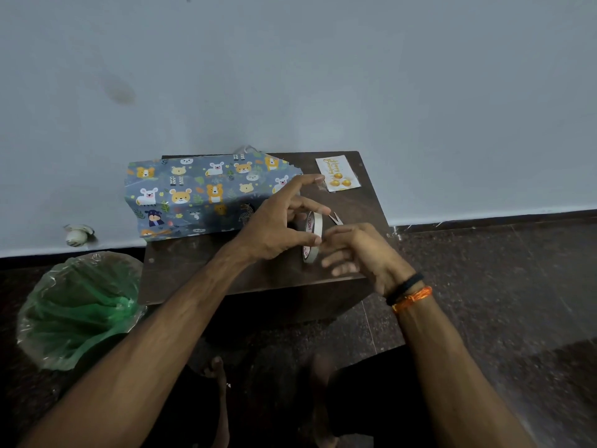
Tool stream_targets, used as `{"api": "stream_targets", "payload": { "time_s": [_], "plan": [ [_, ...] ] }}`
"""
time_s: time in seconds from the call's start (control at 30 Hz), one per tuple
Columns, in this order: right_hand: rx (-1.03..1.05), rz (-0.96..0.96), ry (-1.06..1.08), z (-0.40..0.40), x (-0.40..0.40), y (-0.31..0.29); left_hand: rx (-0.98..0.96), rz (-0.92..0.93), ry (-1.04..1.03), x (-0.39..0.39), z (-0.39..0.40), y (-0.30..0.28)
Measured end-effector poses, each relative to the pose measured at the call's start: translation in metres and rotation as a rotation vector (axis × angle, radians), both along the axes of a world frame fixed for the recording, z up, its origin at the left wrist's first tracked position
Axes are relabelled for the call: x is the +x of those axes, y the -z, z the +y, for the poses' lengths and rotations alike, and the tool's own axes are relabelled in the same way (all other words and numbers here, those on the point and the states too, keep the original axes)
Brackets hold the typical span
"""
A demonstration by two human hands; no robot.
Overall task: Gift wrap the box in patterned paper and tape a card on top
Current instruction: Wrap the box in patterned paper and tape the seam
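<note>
A person's left hand [277, 227] holds a roll of tape [312, 237] upright above a small dark table [181, 266], thumb and fingers curled round its rim, while the right hand [358, 250] picks at the roll's edge with its fingertips, apparently seeking the loose end; whether it has caught any tape cannot be told. The box [193, 195], draped in animal-print paper with its end flaps unsealed, lies at the table's far left; the card [337, 174] waits at the far right corner, well apart. The next move likely calls for peeling a strip free. Scissor tips [336, 218] show just behind the roll, and a green-lined bin [77, 305] stands on the floor at left
</note>
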State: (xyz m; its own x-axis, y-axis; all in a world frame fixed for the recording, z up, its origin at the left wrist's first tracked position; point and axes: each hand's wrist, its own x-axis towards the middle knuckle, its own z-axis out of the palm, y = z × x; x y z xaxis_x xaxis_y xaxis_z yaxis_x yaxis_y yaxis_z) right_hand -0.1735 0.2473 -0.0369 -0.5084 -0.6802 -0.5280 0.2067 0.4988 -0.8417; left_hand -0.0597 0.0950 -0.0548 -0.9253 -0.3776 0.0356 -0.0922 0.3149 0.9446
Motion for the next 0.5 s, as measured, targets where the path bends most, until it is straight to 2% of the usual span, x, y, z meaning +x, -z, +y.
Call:
{"api": "stream_targets", "payload": {
  "time_s": [0.07,0.3,0.5],
  "plan": [
    [-0.040,-0.083,-0.039,0.000,0.007,-0.001,0.011,0.000,-0.010,0.000,-0.001,0.001],
    [-0.239,-0.124,0.043,-0.007,0.018,0.011,0.131,0.011,-0.113,-0.001,0.007,-0.003],
    [-0.247,-0.004,0.143,-0.015,0.029,0.020,0.130,0.023,-0.197,-0.007,0.012,0.003]
  ]
}}
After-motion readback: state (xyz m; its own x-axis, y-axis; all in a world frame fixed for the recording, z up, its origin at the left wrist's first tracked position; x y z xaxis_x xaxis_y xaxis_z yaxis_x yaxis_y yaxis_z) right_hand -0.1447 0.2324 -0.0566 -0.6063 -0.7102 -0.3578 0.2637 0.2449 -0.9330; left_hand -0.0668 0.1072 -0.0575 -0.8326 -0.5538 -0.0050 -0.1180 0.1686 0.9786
